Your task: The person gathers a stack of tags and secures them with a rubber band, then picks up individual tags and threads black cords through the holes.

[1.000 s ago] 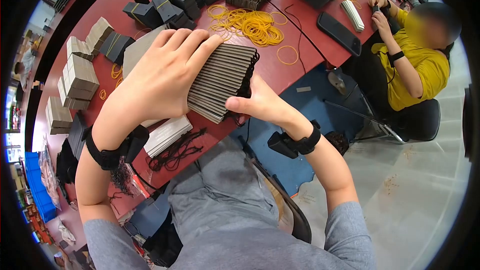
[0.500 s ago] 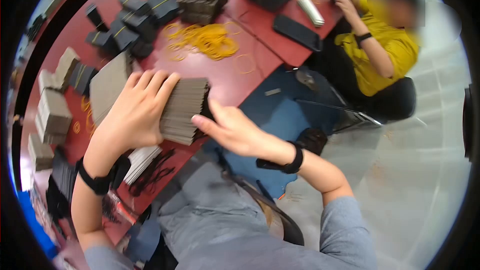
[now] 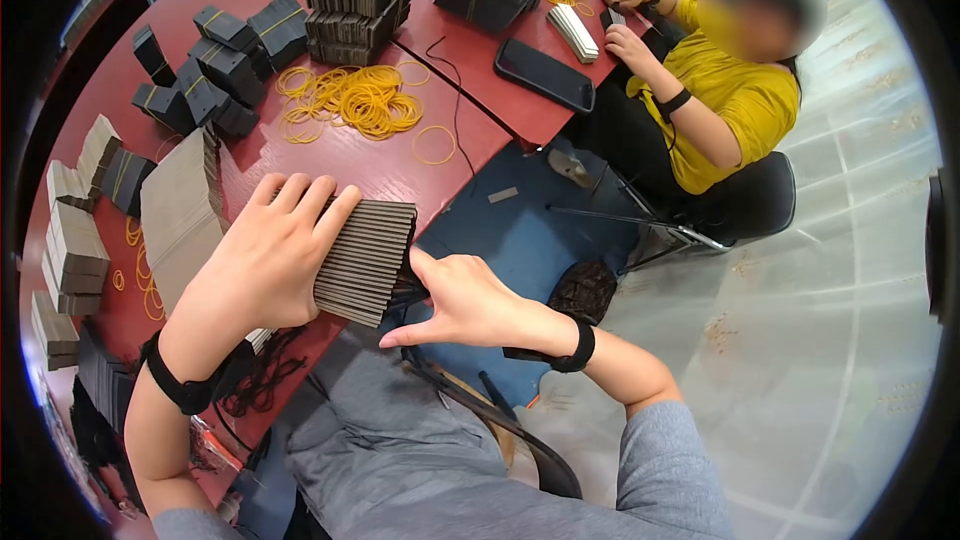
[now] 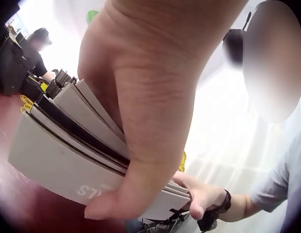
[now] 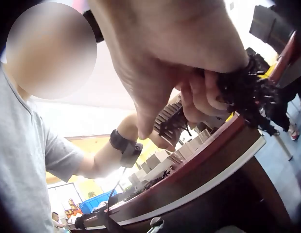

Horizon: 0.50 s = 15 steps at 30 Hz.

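Note:
In the head view, my left hand point(image 3: 275, 250) grips a thick stack of grey cards point(image 3: 365, 260) from above. The left wrist view shows its thumb across the pale, printed face of the outermost card point(image 4: 58, 160), with a dark card among the rest. Black cords point(image 5: 250, 92) hang from the end of the stack. My right hand point(image 3: 475, 300) is at that corded end, thumb stretched out apart from the fingers. In the right wrist view its fingers point(image 5: 196, 97) curl around the cords, and the bunch spills out past them.
On the red table point(image 3: 260, 175) are yellow rubber bands point(image 3: 365, 105), banded black bundles point(image 3: 215, 70), corded grey stacks point(image 3: 360, 10), light grey stacks point(image 3: 75, 255) and a large grey block point(image 3: 180, 195). A black phone-like slab point(image 3: 545, 75) lies near the edge. A person in yellow point(image 3: 715, 100) sits at right.
The head view has swung, so the table shifts left and down. My right hand has drawn back a little from the stack's side, its thumb coming off the card edges. The left hand keeps its grip.

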Available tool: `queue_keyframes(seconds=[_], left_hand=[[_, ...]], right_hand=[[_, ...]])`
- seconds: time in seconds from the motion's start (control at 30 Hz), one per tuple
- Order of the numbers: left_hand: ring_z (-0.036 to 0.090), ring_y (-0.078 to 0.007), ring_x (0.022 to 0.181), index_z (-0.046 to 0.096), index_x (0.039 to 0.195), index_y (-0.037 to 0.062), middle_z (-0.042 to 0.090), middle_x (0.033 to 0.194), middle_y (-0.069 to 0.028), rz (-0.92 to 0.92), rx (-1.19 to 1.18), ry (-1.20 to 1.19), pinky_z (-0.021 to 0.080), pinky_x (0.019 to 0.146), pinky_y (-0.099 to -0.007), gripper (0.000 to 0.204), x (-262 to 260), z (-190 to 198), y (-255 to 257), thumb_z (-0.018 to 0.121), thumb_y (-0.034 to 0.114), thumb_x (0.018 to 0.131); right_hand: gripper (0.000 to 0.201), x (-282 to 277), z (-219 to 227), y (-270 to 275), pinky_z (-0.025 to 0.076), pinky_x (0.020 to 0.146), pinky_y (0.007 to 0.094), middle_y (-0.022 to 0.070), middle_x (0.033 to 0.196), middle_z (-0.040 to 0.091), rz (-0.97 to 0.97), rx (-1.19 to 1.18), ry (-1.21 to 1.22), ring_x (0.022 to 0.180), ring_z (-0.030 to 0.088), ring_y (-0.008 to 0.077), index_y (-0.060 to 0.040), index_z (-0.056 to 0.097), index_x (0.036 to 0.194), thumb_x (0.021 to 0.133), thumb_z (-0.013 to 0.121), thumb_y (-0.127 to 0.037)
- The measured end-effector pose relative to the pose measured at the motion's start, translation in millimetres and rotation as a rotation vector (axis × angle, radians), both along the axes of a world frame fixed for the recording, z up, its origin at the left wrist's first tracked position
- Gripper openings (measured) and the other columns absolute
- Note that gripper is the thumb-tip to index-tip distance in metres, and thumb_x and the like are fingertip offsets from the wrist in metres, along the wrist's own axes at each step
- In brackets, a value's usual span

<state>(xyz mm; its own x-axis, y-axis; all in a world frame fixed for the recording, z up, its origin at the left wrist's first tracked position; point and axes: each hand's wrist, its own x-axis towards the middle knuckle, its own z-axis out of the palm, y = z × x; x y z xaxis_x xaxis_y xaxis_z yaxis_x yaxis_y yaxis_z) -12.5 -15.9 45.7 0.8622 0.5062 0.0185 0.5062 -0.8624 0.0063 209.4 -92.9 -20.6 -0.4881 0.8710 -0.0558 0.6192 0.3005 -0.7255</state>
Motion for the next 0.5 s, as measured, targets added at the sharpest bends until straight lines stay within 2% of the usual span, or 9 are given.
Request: queue_keyframes(seconds=[0.03, 0.1, 0.13, 0.2, 0.27, 0.33, 0.43, 0.5], left_hand=[[0.053, -0.0321, 0.105, 0.047, 0.128, -0.0038, 0.055, 0.112, -0.0178, -0.012, 0.004, 0.004, 0.039, 0.098, -0.0398, 0.083, 1.2, -2.8, 0.2, 0.072, 0.012, 0.051], [0.054, -0.0320, 0.105, 0.047, 0.128, -0.0036, 0.055, 0.111, -0.0175, -0.020, -0.001, 0.018, 0.039, 0.097, -0.0394, 0.082, 3.3, -8.2, 0.6, 0.071, 0.013, 0.051], [0.054, -0.0319, 0.104, 0.047, 0.128, -0.0034, 0.054, 0.110, -0.0172, -0.026, -0.005, 0.032, 0.039, 0.097, -0.0389, 0.082, 3.9, -11.4, 0.9, 0.071, 0.014, 0.052], [0.053, -0.0324, 0.106, 0.046, 0.128, -0.0033, 0.053, 0.113, -0.0175, -0.017, -0.051, 0.054, 0.039, 0.097, -0.0390, 0.085, 3.0, -21.7, 1.3, 0.073, 0.016, 0.050], [0.052, -0.0330, 0.109, 0.045, 0.128, -0.0032, 0.052, 0.116, -0.0179, -0.008, -0.098, 0.078, 0.039, 0.098, -0.0390, 0.089, 0.7, -24.6, 0.8, 0.074, 0.019, 0.047], [0.054, -0.0314, 0.103, 0.045, 0.129, -0.0022, 0.054, 0.106, -0.0159, -0.057, -0.125, 0.018, 0.040, 0.094, -0.0386, 0.082, -1.4, -24.5, -0.4, 0.072, 0.017, 0.053], [0.053, -0.0315, 0.104, 0.046, 0.129, -0.0010, 0.053, 0.108, -0.0162, -0.059, -0.199, 0.023, 0.040, 0.094, -0.0390, 0.084, -4.4, -23.7, 1.2, 0.074, 0.020, 0.052], [0.053, -0.0318, 0.105, 0.045, 0.129, -0.0004, 0.053, 0.109, -0.0163, -0.071, -0.220, 0.013, 0.039, 0.095, -0.0392, 0.086, -6.9, -23.8, 4.5, 0.075, 0.020, 0.051]], right_hand=[[0.069, 1.0, -2.9, -0.9, 0.048, 0.057, 0.0440, 0.0182, 0.062, 0.057, -0.001, 0.000, 0.000, 0.061, 0.062, 0.0361, 0.0053, 0.048, 0.096, 0.075, 0.077, -0.053], [0.056, 2.6, -13.4, -4.5, 0.049, 0.054, 0.0432, 0.0176, 0.061, 0.058, -0.008, 0.142, -0.075, 0.060, 0.062, 0.0367, 0.0030, 0.047, 0.091, 0.077, 0.078, -0.042], [0.056, 2.8, -16.2, -6.2, 0.049, 0.054, 0.0432, 0.0176, 0.061, 0.058, -0.008, 0.141, -0.076, 0.060, 0.062, 0.0367, 0.0030, 0.047, 0.091, 0.077, 0.078, -0.042], [0.045, 3.0, -21.5, -8.7, 0.049, 0.053, 0.0429, 0.0172, 0.060, 0.059, 0.022, 0.200, -0.153, 0.058, 0.062, 0.0373, 0.0026, 0.047, 0.090, 0.081, 0.075, -0.032], [0.046, 3.9, -30.0, -9.0, 0.050, 0.053, 0.0436, 0.0177, 0.061, 0.059, 0.066, 0.183, -0.195, 0.059, 0.063, 0.0374, 0.0031, 0.047, 0.092, 0.081, 0.075, -0.033], [0.048, 5.3, -31.2, -7.8, 0.050, 0.054, 0.0442, 0.0183, 0.061, 0.059, 0.110, 0.162, -0.234, 0.061, 0.063, 0.0376, 0.0035, 0.047, 0.094, 0.081, 0.075, -0.033], [0.043, 10.4, -19.2, -2.5, 0.049, 0.052, 0.0433, 0.0181, 0.058, 0.058, 0.216, 0.196, -0.200, 0.056, 0.062, 0.0371, 0.0024, 0.048, 0.086, 0.086, 0.070, -0.035], [0.049, 10.8, -11.8, -0.4, 0.049, 0.051, 0.0436, 0.0175, 0.055, 0.056, 0.272, 0.094, -0.128, 0.054, 0.061, 0.0369, 0.0017, 0.048, 0.083, 0.091, 0.063, -0.044]])
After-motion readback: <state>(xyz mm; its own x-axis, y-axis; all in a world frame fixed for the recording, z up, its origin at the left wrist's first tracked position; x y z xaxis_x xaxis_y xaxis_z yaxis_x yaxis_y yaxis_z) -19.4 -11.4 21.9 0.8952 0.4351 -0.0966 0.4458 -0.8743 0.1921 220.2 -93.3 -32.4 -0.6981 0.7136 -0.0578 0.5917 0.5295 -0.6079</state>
